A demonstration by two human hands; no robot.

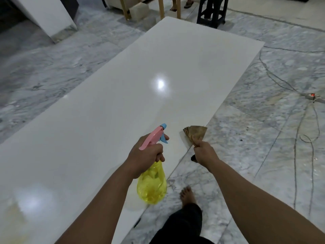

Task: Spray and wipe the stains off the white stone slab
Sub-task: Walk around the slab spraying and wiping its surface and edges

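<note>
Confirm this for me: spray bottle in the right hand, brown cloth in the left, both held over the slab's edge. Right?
Not quite: the hands are swapped. In the head view the left hand grips the spray bottle, and the right hand holds the brown cloth. The rest stands: both are held by the near right edge of the slab.

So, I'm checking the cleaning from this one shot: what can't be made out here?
- Slab, head view: near end cut off by the frame; glare hides any stains.
- Spray bottle: neck hidden by left hand.
- Cloth: lower part hidden in right hand.
</note>
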